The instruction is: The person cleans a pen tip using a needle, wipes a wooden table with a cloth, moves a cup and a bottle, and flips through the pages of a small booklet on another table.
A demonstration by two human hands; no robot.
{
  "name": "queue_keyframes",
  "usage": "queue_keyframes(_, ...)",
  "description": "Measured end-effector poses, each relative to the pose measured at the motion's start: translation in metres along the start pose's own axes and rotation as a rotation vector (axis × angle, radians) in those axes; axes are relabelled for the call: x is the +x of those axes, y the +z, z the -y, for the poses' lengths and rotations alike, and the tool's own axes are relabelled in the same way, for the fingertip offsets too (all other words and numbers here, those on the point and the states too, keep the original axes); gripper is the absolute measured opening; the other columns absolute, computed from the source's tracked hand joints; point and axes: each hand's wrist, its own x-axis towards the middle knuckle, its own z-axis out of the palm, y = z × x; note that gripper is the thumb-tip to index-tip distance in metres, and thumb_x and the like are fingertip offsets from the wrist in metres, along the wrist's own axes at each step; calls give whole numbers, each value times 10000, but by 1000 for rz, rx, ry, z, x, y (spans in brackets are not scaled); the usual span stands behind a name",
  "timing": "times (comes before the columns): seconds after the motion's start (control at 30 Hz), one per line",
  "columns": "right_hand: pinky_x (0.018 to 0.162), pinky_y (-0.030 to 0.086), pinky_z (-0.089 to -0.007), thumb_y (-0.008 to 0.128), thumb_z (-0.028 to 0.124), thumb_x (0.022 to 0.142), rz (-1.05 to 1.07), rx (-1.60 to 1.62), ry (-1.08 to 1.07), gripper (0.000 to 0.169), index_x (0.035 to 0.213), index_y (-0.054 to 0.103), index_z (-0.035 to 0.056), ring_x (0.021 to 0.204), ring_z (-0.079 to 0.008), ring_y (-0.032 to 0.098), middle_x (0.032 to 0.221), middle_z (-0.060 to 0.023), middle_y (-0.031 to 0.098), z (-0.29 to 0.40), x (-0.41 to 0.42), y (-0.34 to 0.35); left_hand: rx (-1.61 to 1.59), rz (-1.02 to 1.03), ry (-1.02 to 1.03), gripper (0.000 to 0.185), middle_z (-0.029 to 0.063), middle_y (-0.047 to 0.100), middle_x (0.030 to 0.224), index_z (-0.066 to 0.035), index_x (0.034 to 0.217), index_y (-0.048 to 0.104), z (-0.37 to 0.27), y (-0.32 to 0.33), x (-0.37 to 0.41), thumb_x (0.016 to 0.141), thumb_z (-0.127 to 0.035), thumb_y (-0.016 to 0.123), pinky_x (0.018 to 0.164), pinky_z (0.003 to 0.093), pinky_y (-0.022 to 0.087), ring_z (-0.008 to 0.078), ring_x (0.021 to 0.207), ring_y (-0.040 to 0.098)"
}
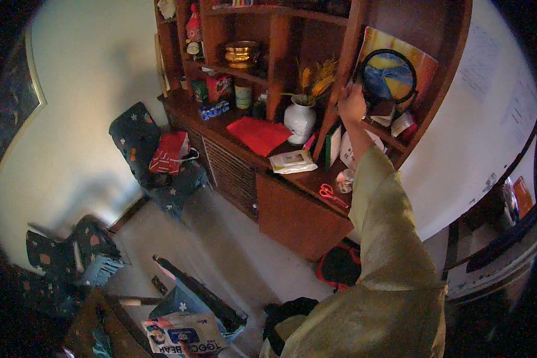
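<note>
My right hand reaches up to a compartment of the wooden shelf cabinet, its fingers curled beside the upright divider. Just right of the fingers stands a round, black-rimmed moving-sand picture with blue and yellow layers. Whether the fingers grip its rim or only touch near it is hidden. Behind the round picture leans an orange and yellow picture panel. Small boxes sit below it. My left hand is out of view.
The cabinet counter holds a white vase with dried stalks, a red sheet, a wipes pack and pink scissors. A covered chair bears a red bag. A printed package lies at the bottom.
</note>
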Motion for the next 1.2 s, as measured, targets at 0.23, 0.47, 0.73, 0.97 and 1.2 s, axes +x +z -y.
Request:
queue_keyframes(0.23, 652, 472, -445, 670, 466, 761, 101, -44, 130, 470, 965, 483, 86, 763, -331, 609, 819, -101, 621, -8, 2, 31, 9, 4, 13, 456, 109, 578, 1016, -88, 1127, 535, -1, 3, -1, 831, -435, 524, 716, 479, 509, 293, 897, 573)
queue_keyframes(0.47, 646, 483, -432, 714, 487, 704, 42, -2, 72, 533, 977, 512, 77, 761, -312, 617, 837, -86, 623, -14, -14, 30, 6, 9, 29, 449, 101, 577, 1032, -87, 1129, 535, 0, 5, -2, 834, -426, 531, 735, 459, 504, 276, 920, 571)
queue_keyframes(0.73, 678, 493, -439, 682, 515, 705, 92, -40, 154, 530, 1009, 503, 121, 806, -335, 613, 929, -120, 611, -20, -28, 31, 0, 13, 42, 442, 92, 575, 1050, -87, 1132, 534, -1, 6, -2, 838, -416, 540, 756, 435, 499, 258, 946, 567)
queue_keyframes(0.97, 639, 494, -432, 724, 489, 680, 95, -127, 224, 498, 966, 538, 127, 762, -314, 631, 798, -97, 650, -33, -13, 39, -1, 16, 64, 435, 83, 573, 1066, -86, 1134, 534, 0, 9, 0, 841, -407, 547, 775, 414, 494, 242, 969, 565)
queue_keyframes(1.2, 657, 493, -395, 734, 495, 679, 52, -51, 303, 460, 872, 586, 105, 720, -287, 617, 777, -82, 639, -19, -21, 31, -19, 37, 122, 429, 75, 572, 1081, -86, 1137, 533, 1, 22, -2, 844, -398, 554, 794, 393, 489, 226, 992, 562)
